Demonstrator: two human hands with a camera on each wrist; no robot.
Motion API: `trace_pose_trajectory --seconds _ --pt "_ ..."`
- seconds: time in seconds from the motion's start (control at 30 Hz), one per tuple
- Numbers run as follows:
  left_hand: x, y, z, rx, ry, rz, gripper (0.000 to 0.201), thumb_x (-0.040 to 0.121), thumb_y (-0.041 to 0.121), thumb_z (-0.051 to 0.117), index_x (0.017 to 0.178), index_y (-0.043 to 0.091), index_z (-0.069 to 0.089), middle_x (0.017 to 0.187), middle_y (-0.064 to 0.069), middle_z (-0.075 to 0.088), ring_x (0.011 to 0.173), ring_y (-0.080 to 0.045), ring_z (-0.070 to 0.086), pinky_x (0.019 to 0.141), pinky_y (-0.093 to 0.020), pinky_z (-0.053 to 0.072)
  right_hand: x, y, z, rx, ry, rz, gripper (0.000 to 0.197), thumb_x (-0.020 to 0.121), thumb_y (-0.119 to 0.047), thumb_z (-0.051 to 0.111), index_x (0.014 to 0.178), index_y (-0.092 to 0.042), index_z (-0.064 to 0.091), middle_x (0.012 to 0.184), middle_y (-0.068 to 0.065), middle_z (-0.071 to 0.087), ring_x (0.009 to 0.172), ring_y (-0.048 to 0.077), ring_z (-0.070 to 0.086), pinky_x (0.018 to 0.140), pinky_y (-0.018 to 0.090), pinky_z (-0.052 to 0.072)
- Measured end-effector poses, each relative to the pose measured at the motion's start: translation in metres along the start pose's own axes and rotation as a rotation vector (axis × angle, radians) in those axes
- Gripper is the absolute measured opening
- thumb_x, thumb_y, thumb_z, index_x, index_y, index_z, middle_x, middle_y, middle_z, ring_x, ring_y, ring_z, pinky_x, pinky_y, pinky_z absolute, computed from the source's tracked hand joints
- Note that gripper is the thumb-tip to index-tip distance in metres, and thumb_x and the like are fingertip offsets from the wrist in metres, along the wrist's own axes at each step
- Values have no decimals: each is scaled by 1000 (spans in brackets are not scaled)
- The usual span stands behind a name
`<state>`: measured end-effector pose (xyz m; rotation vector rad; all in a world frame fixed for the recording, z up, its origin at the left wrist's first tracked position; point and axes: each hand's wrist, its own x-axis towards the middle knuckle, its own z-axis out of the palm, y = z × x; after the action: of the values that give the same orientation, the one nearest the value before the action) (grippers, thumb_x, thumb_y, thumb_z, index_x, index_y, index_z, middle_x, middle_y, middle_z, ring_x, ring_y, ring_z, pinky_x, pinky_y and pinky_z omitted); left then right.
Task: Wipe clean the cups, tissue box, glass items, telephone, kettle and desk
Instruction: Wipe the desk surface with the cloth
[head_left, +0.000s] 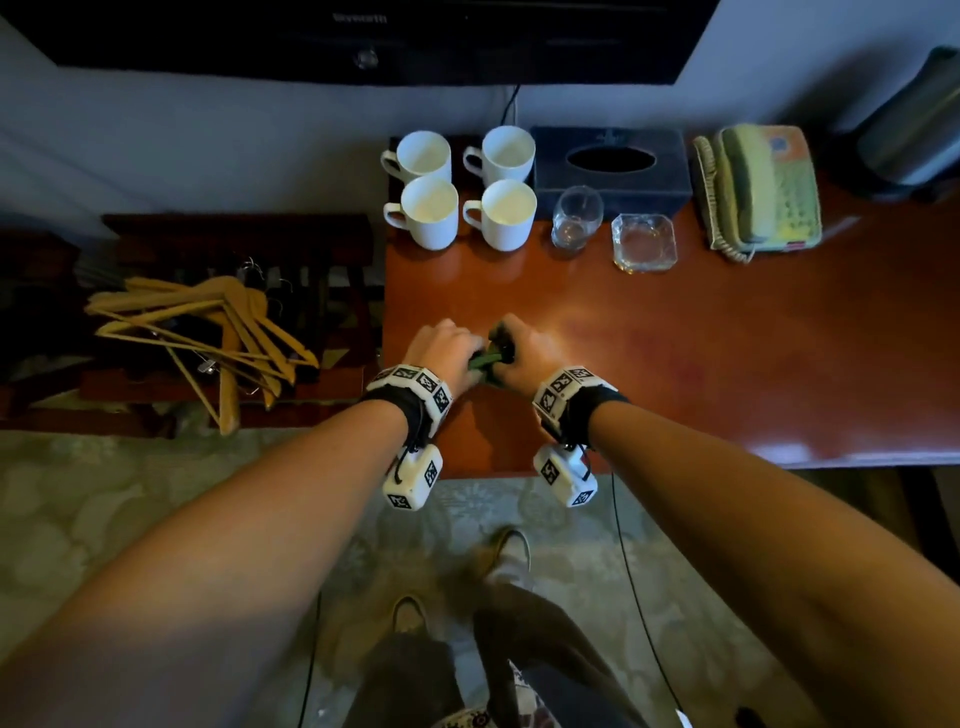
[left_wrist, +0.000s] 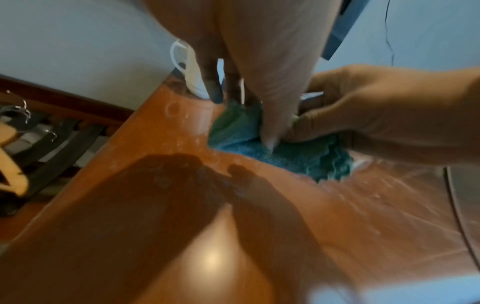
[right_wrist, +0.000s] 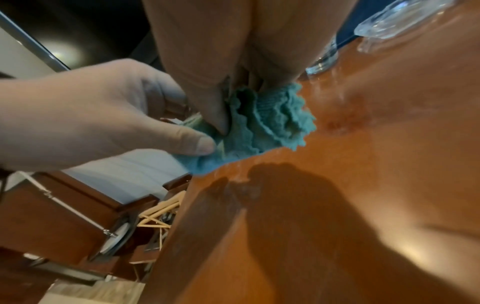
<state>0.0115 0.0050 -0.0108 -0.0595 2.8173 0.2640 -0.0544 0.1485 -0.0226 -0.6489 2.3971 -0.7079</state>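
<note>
Both my hands meet over the front left of the reddish wooden desk (head_left: 727, 338). My left hand (head_left: 448, 349) and right hand (head_left: 519, 349) each pinch a bunched teal cloth (head_left: 488, 359), seen closer as the cloth (left_wrist: 280, 152) and the cloth (right_wrist: 262, 127), just above the desk top. Several white cups (head_left: 457, 187) stand at the back left. Beside them are a dark tissue box (head_left: 613, 166), a drinking glass (head_left: 575, 217), a glass ashtray (head_left: 644, 242) and a pale green telephone (head_left: 759, 187). A grey kettle (head_left: 914, 119) sits at the far right corner.
A low dark rack (head_left: 234, 291) left of the desk carries a pile of wooden hangers (head_left: 208, 332). A dark TV screen (head_left: 363, 36) hangs on the wall above. A cable (head_left: 639, 597) trails over the patterned floor by my feet.
</note>
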Motion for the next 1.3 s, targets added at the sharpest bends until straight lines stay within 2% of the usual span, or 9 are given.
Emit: trace_pose_trajectory --seconds 0.07,0.13,0.2,0.3,0.4,0.67,0.9,1.1,1.3 --pt "12 0 -2 -3 32 -93 16 94 21 63 109 19 63 107 -4 63 108 -28 55 80 -39 46 14 10 -9 19 -36 -21 45 82 -17 71 123 -17 53 104 -2 60 88 17 59 66 19 48" --pt "26 -7 2 -51 73 -189 18 94 10 60 111 17 60 107 -7 60 105 -31 56 74 -40 46 29 26 -16 -65 -54 7 61 81 -25 72 136 -22 47 131 3 52 115 24 54 94 38 51" --pt "39 -16 5 -62 110 -256 26 93 5 59 115 17 58 109 -9 56 103 -33 56 68 -39 40 37 43 -20 -243 -109 102 83 79 -36 73 149 -30 29 156 3 23 141 35 26 109 57 34" --pt "60 -30 8 -31 138 -289 39 90 3 59 126 19 57 118 -12 49 104 -34 55 68 -40 40 41 62 -22 -324 -232 192 109 74 -53 76 152 -44 1 161 -8 -15 148 36 -12 107 75 12" --pt "81 -36 14 30 152 -300 40 92 3 58 129 18 57 125 -13 43 107 -35 51 68 -41 43 46 69 -19 -395 -311 205 115 73 -60 75 151 -47 -9 158 -7 -30 145 38 -23 105 79 8" --pt "110 -33 32 5 9 -182 45 95 0 47 132 22 60 118 -14 54 107 -37 52 76 -42 44 59 73 -6 -489 -353 239 115 73 -61 74 149 -50 -11 154 -1 -38 141 42 -31 99 84 6" --pt "54 -10 47 -67 -224 -120 41 92 2 57 128 22 62 114 -7 57 102 -29 54 82 -39 46 68 70 -12 -465 -412 267 126 67 -57 81 145 -55 -17 151 -2 -44 138 46 -35 90 88 6" --pt "14 8 58 -80 -465 -67 23 92 3 65 92 26 58 119 -4 59 100 -27 58 80 -38 52 63 66 -14 -470 -415 264 128 64 -59 82 144 -56 -17 151 -3 -44 139 45 -33 91 87 9" --pt "21 -8 29 -128 -140 -188 23 92 11 67 114 18 67 122 -6 56 113 -30 55 86 -38 46 62 67 -14 -464 -394 232 128 63 -59 83 145 -55 -15 153 -3 -41 139 45 -33 91 88 8"
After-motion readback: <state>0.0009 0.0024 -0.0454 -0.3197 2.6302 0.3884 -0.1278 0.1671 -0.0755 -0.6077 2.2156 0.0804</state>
